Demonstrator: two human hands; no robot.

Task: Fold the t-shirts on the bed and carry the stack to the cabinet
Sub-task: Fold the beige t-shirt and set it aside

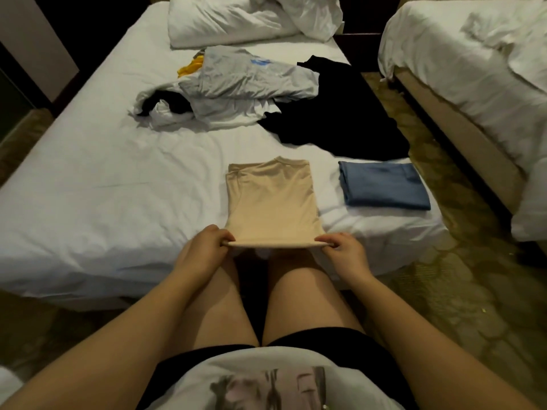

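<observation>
A beige t-shirt, folded into a long strip, lies on the white bed with its collar pointing away from me. My left hand pinches its near left corner and my right hand pinches its near right corner, lifting that edge off the bed's foot. A folded blue t-shirt lies to the right near the bed's corner. Further back lie unfolded shirts: a black one, a grey one, a white one and a bit of yellow cloth.
Crumpled white pillows and duvet fill the head of the bed. A second bed stands to the right across a narrow carpeted aisle. My bare knees touch the foot of the bed.
</observation>
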